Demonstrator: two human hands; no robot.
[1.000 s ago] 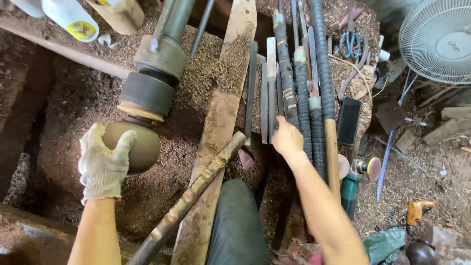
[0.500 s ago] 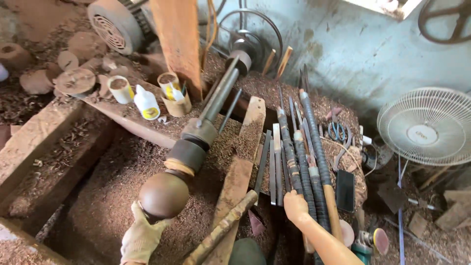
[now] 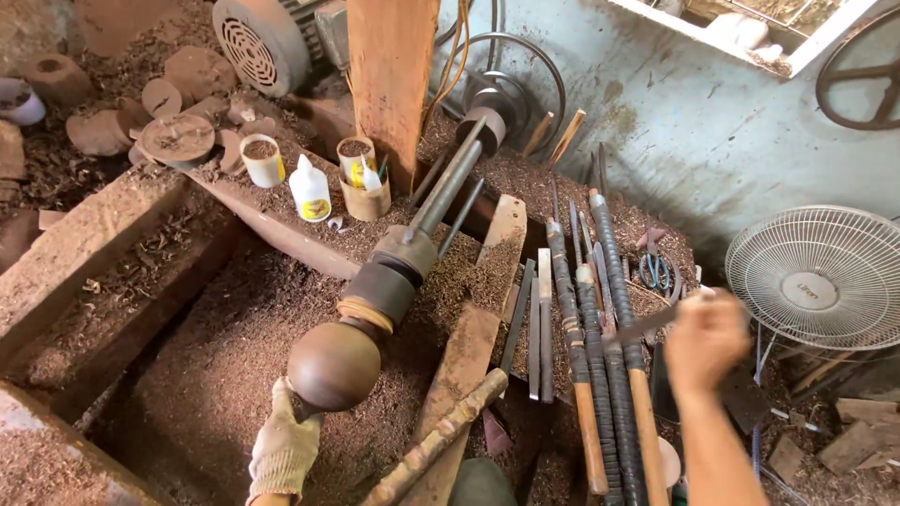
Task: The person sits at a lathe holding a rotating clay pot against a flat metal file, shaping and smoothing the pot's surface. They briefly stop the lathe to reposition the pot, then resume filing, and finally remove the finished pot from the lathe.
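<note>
**Gloved hand at the wooden ball, bare hand on a turning tool**

The left hand (image 3: pixel 284 448), in a worn cloth work glove, sits just under a dark, round wooden ball (image 3: pixel 334 365) mounted on the end of a lathe spindle (image 3: pixel 405 265). The gloved fingers point up and touch the ball's lower edge; they lie close together, not wrapped around it. The ball hangs over a trough deep in brown sawdust (image 3: pixel 216 356).

The right hand (image 3: pixel 705 339), bare and motion-blurred, is closed around the handle end of a thin dark metal tool (image 3: pixel 641 327), whose blade points left over a row of long turning tools (image 3: pixel 591 337) with wrapped and wooden handles. How tightly the fingers close cannot be told through the blur.

A rough stick (image 3: pixel 441 436) lies slanting across a wooden plank (image 3: pixel 469 328) beside the spindle. Behind the trough stand a white squeeze bottle (image 3: pixel 309 190) and small cups (image 3: pixel 264 160). Blue-handled scissors (image 3: pixel 655 271) lie beyond the tools, and a white electric fan (image 3: pixel 817 278) stands at the right.
</note>
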